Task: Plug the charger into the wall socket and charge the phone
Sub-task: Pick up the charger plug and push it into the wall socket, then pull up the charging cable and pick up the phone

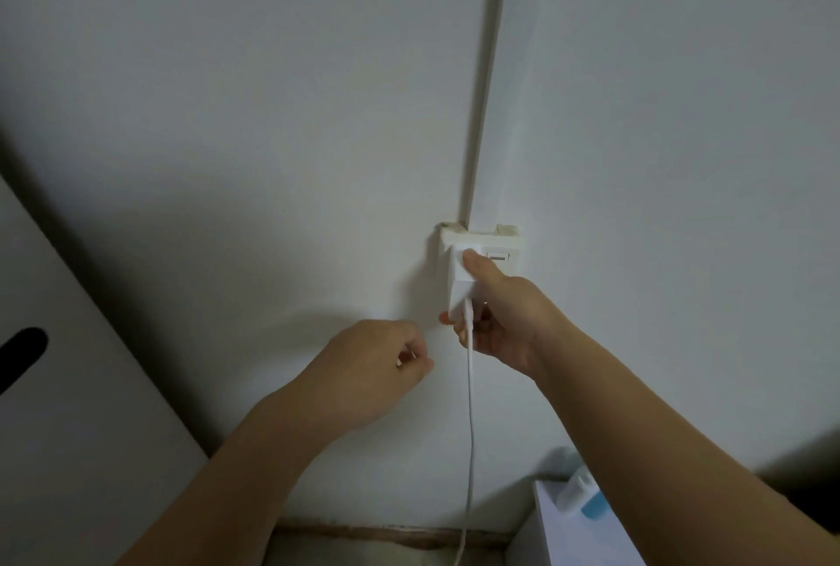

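A white wall socket [500, 247] is mounted on the pale wall, with a small switch on its right half. My right hand [500, 315] grips a white charger block [461, 288] and presses it against the socket's left half, thumb on top of the block. A white cable [470, 406] hangs straight down from the charger's bottom toward the floor. My left hand [372, 370] hovers left of the cable with its fingers curled shut, pinching what may be a small pale thing I cannot identify. No phone is in view.
A white conduit [486, 79] runs up the wall from the socket. A white cabinet [59, 361] with a dark slot handle stands at the left. At the bottom right is a white box [559, 529] with a white and blue bottle on it. A brown skirting runs along the floor.
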Available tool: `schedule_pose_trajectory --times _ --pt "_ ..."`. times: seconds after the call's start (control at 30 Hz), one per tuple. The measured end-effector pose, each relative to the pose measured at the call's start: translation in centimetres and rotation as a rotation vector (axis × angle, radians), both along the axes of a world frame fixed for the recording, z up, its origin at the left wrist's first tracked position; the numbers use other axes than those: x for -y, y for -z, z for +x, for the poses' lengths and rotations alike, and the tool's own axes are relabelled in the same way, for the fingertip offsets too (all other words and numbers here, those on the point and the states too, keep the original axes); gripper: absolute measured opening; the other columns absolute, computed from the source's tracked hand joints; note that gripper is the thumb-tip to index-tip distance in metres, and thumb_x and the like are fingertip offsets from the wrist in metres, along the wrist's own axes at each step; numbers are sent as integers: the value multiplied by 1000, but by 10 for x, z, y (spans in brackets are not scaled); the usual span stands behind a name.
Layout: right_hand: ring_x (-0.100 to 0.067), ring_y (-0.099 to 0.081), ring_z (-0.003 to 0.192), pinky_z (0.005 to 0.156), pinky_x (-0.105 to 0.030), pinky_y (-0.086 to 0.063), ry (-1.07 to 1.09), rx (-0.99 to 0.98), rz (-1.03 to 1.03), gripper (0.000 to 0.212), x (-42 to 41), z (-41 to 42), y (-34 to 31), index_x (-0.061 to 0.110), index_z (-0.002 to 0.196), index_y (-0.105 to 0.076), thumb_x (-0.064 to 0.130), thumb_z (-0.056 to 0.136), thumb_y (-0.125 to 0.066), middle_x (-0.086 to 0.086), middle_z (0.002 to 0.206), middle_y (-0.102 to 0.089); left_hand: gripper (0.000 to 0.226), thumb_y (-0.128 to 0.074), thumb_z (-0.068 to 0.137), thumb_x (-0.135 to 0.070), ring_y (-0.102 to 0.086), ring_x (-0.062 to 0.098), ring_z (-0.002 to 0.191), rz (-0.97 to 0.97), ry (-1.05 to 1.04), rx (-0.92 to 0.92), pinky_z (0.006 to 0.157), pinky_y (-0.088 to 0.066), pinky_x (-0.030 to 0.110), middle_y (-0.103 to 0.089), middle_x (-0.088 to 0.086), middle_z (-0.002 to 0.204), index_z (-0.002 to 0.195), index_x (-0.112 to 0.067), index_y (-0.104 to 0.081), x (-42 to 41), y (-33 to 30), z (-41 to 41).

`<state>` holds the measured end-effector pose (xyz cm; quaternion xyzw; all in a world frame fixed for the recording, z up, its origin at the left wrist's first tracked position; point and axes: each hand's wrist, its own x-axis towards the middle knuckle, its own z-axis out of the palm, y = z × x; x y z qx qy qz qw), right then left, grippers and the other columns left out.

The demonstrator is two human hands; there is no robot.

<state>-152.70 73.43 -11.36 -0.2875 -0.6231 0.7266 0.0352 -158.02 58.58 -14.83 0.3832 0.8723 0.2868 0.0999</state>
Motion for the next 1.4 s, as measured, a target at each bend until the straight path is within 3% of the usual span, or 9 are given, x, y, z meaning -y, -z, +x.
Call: schedule_pose_trajectory --times 0.13,0.3,0.37,0.53,0.73,1.0,1.4 --pt "-20 -62 60 51 -25 -52 -6 29 219 51 4 22 16 15 75 -63 52 91 -33 -10 76 -67 18 -53 87 -34 -59 11 82 -40 20 -3 71 -44 22 -67 -4 96 94 -22 -64 8 10 11" --pt "-16 -61 66 62 -28 -51 -89 131 544 25 9 59 53 13 93 -62 28 93 -42 -7 87 -66 17 -53 87 -34 -60 10 81 -106 60 -20 70 -42 22 -68 -5 95 92 -22 -63 16 30 25" --pt "-19 -63 78 73 -32 -52 -160 178 702 23 10 73 66 13 103 -63 18 91 -44 -6 98 -66 18 -52 87 -35 -60 10 82 -136 78 -33 71 -43 22 -68 -5 96 94 -22 -63 19 38 31" --pt "-20 -61 99 91 -33 -50 -234 286 878 25 12 104 87 16 112 -60 21 92 -45 -5 113 -65 18 -52 86 -37 -59 10 84 -177 130 -32 74 -45 24 -67 -6 96 93 -24 -62 18 50 51" --pt "-20 -60 99 84 -29 -47 -329 354 976 28 6 133 110 18 116 -57 23 91 -44 -5 114 -65 18 -49 87 -38 -59 11 85 -211 173 -13 74 -45 24 -65 -7 97 94 -25 -61 10 65 80" --pt "-24 -58 103 87 -28 -47 -476 409 1003 30 -25 175 135 15 119 -54 22 91 -43 -10 115 -64 21 -49 88 -35 -59 15 94 -290 159 58 85 -48 31 -66 -2 102 97 -20 -61 -19 89 121" --pt "-19 -57 104 83 -23 -43 -642 465 1024 29 -104 241 196 18 120 -51 24 94 -40 -5 117 -61 21 -49 87 -35 -57 21 98 -453 55 155 80 -44 31 -65 4 105 97 -20 -61 -89 163 172"
